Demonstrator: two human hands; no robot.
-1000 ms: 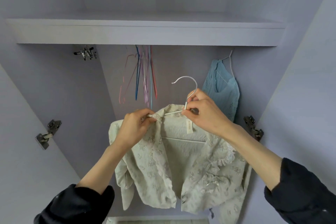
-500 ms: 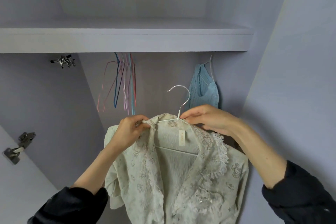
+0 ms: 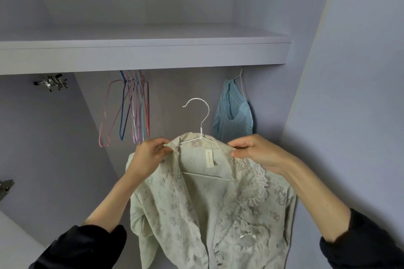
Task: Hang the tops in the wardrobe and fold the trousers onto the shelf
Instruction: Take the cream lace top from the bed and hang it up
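Soft, even, dim light, bluish cast. Shadow under the shelf point(image 3: 144, 57). No glare. Focus sharp at centre. Wide-angle bending at the edges.

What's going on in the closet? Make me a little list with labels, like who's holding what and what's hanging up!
Left hand: pinches the left side of the collar of the cream top
Right hand: pinches the right side of the collar
White hanger: inside the cream top, hook free, not on a rail yet
Blue top: already hanging, at the back right
Coloured hangers: a bare bunch hanging under the shelf
Trousers: none in view
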